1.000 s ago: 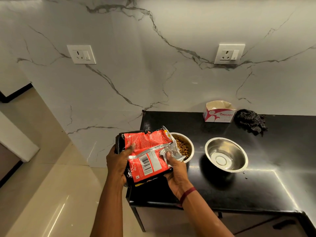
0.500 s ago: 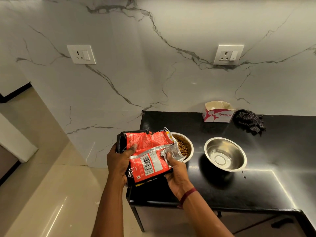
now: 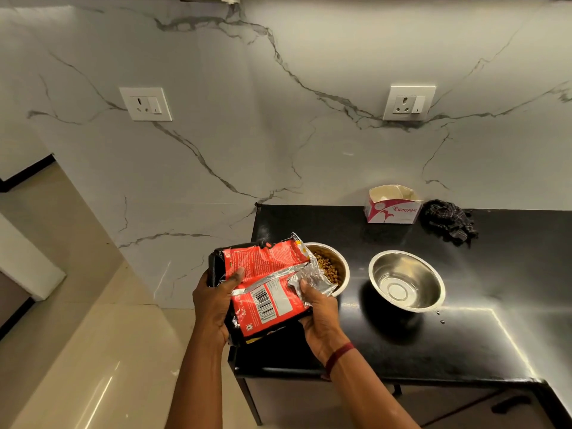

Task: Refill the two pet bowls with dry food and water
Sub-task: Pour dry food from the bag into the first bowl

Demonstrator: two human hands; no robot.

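Glossy black stone countertop (image 3: 387, 342): occupies the lower right of the frame, its left end stopping at centre frame, its back edge against the white veined wall.

Resting on it:
- Round steel bowl holding brown dry kibble (image 3: 332, 267), left of centre on the counter, partly hidden by a held packet.
- Round empty steel bowl (image 3: 407, 281), just right of the first, apart from it.
- Small open white-and-red cardboard box marked ORIGAMI (image 3: 393, 207), at the back edge by the wall.
- Crumpled dark checked cloth (image 3: 450, 221), just right of the box.
- A few small dark specks (image 3: 441, 318), below and right of the empty bowl.
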